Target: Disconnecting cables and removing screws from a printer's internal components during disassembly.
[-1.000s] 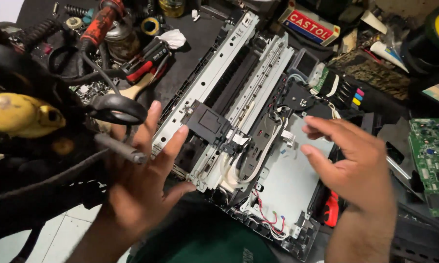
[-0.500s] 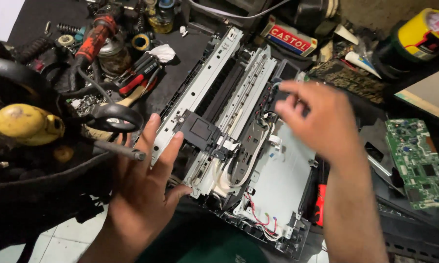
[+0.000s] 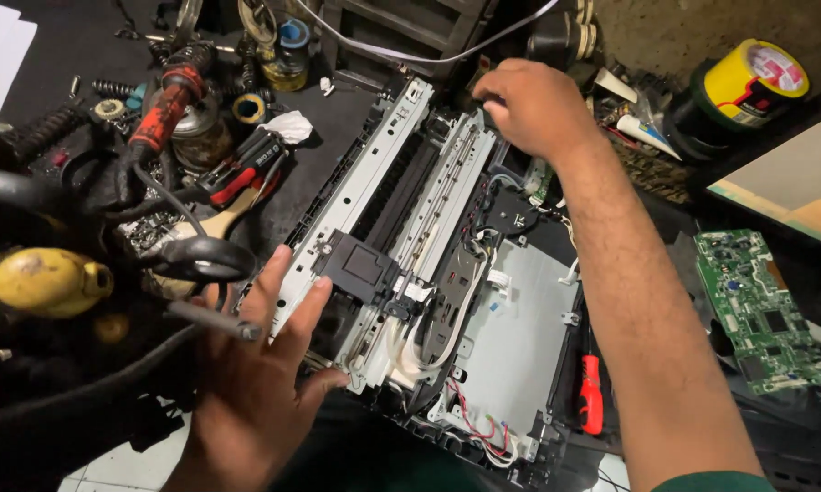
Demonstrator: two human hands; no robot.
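Opened printer chassis (image 3: 447, 301) lies mid-bench among tools, left hand (image 3: 256, 383) flat, fingers spread, steadying its near rail, right hand (image 3: 533, 109) curled at the far end, grip unclear; seemingly mid-disassembly, next move likely needs a firm hold there.

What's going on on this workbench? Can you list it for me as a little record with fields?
Main thing: opened printer chassis, metal rails and wiring bare
Left hand: flat, fingers spread, on the chassis's near left edge, beside the black carriage
Right hand: reaching to the chassis's far end, fingers curled
Beside the chassis: red-handled screwdriver, green circuit board
Left of the bench: cables, tools, yellow object
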